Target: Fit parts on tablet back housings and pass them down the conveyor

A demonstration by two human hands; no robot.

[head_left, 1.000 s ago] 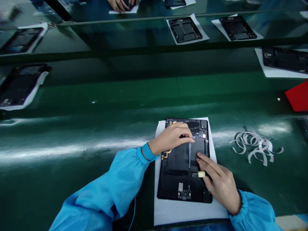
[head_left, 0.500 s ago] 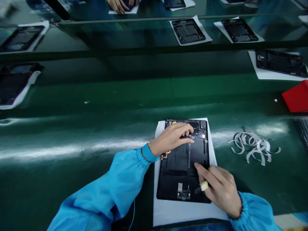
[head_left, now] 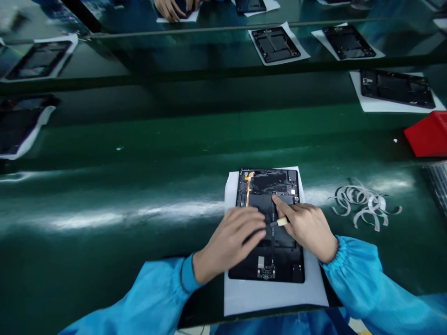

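An opened tablet [head_left: 282, 270], its dark inside facing up, lies on a white sheet [head_left: 272, 300] in front of me. My left hand [head_left: 240, 235] hovers over or rests on its left middle, fingers stretched out and slightly blurred; contact is unclear. The index fingertip of my right hand [head_left: 305, 225] touches the tablet's inside just below its upper section. Held in that same hand is a small dark stick with a pale yellow band [head_left: 281, 222], pointing left. An orange flex cable [head_left: 248, 186] runs down the upper left of the tablet.
Curled white strips [head_left: 366, 202] lie in a pile to the right, with a red bin [head_left: 428, 135] beyond. More opened tablets on white sheets sit along the back, including one tablet [head_left: 396, 88] at right and another tablet [head_left: 21, 123] at left. Another person's hands [head_left: 174, 8] show at the top.
My left hand has drawn back from the tablet's upper part to its left middle, its fingers straighter. My right hand has moved up the tablet with the small dark stick.
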